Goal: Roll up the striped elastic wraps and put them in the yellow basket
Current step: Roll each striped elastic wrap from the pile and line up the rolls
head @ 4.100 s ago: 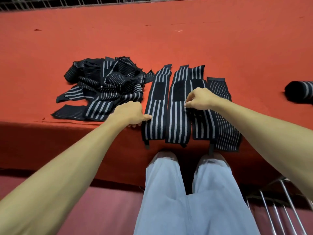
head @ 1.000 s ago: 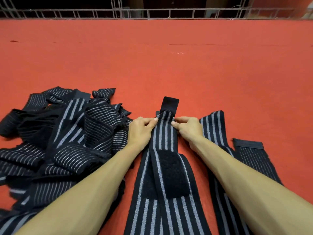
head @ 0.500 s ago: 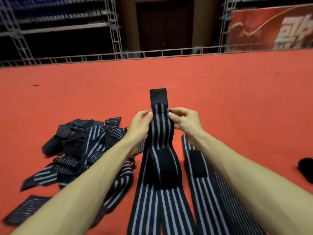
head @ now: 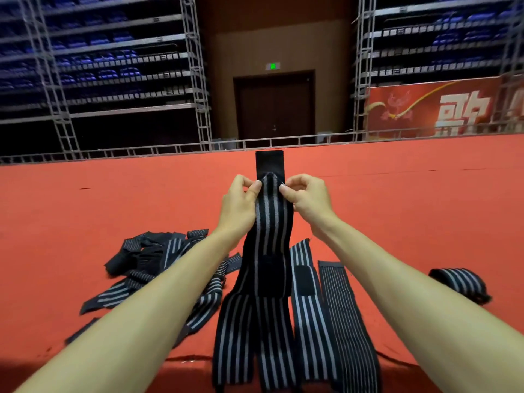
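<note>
A black striped elastic wrap (head: 270,222) is held up in front of me, its black tab end pointing up and its long tail hanging down to the red surface. My left hand (head: 239,204) pinches its left edge near the top. My right hand (head: 307,199) pinches the right edge opposite. Two more wraps (head: 307,307) lie flat side by side to the right of the raised one. A rolled wrap (head: 460,283) sits at the far right. No yellow basket is in view.
A loose pile of striped wraps (head: 158,262) lies to the left on the red-covered platform (head: 113,199). A metal railing (head: 170,150) runs along the platform's far edge, with scaffolding, a door and a red banner (head: 436,109) beyond.
Both hands have lifted the wrap's top end higher off the red surface, and my head has tilted up, so the railing, door and stands now show.
</note>
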Available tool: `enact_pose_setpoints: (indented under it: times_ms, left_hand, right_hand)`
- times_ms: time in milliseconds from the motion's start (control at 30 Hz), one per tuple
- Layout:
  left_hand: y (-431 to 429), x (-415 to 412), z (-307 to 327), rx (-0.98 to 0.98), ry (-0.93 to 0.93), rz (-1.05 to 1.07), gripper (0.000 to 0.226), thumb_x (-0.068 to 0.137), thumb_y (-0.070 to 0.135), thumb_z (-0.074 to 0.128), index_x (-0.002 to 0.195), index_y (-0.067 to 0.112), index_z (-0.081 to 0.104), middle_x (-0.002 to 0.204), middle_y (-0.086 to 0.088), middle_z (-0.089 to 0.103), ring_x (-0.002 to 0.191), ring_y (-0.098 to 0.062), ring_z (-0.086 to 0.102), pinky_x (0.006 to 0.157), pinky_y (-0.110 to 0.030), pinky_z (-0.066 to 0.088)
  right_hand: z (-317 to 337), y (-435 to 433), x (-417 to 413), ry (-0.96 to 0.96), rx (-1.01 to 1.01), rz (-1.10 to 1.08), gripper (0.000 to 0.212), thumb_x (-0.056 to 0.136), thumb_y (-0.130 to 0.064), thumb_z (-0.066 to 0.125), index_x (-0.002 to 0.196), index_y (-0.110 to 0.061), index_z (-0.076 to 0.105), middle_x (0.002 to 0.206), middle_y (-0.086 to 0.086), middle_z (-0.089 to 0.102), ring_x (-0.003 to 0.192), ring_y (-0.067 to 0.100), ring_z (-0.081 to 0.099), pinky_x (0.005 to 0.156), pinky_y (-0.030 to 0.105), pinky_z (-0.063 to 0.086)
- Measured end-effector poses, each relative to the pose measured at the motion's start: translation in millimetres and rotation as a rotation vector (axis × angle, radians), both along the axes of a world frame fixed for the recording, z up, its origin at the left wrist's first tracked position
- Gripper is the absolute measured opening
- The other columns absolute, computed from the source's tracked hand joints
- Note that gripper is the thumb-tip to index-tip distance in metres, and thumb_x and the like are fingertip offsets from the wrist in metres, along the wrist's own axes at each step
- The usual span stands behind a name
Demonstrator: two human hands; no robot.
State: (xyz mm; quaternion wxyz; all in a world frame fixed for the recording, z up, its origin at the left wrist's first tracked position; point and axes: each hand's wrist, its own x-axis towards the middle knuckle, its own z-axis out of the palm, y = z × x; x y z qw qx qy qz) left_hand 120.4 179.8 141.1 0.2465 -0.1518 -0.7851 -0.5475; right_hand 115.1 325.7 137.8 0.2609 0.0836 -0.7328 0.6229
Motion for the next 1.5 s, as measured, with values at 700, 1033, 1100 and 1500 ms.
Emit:
enact_pose_setpoints:
  times_ms: [700, 1033, 1100, 1500]
  left_hand:
    - [30.5, 53.1, 64.2, -0.095, 0.23, -0.154, 0.018, 0.104, 0.028, 0.043, 0.101, 0.011, 0.046, 0.082, 0.008, 0.055, 0.067, 0.007, 0.053, 0.063, -0.013, 0.041]
    - [40.7, -36.1, -39.6, 0.127, -0.145, -0.293, 0.018, 0.097, 0.023, 0.058, 0.079, 0.02, 0.06, 0.074, 0.007, 0.064, 0.068, -0.01, 0.058, 0.061, -0.028, 0.045]
    - [41.4, -54.2, -64.7, 0.137, -0.212, -0.291, 0.018, 0.096, 0.024, 0.058, 0.079, 0.022, 0.061, 0.075, 0.006, 0.065, 0.067, -0.01, 0.059, 0.057, -0.025, 0.044]
    - [30.4, -151.4, -201.5, 0.121, -0.327, -0.178, 0.027, 0.1, 0.016, 0.053, 0.124, 0.01, 0.063, 0.116, 0.006, 0.068, 0.102, -0.001, 0.064, 0.088, -0.014, 0.049]
  right_hand:
    - [90.9, 27.1, 55.4, -0.005, -0.225, 0.063, 0.019, 0.083, -0.016, 0.074, 0.098, -0.004, 0.071, 0.089, 0.008, 0.073, 0.078, 0.018, 0.069, 0.063, 0.027, 0.052]
    - [-16.4, 58.8, -20.7, -0.291, -0.163, 0.203, 0.026, 0.088, -0.006, 0.069, 0.113, 0.0, 0.063, 0.088, 0.005, 0.068, 0.067, 0.01, 0.066, 0.059, 0.024, 0.054]
    - [-47.8, 59.8, -42.2, -0.316, -0.181, 0.188, 0.027, 0.087, -0.007, 0.07, 0.113, -0.001, 0.065, 0.093, 0.005, 0.067, 0.068, 0.009, 0.066, 0.06, 0.025, 0.053]
    - [-196.1, 44.2, -135.0, -0.37, -0.128, 0.136, 0.024, 0.09, -0.009, 0.067, 0.114, -0.01, 0.068, 0.098, 0.004, 0.07, 0.085, 0.018, 0.068, 0.063, 0.03, 0.058]
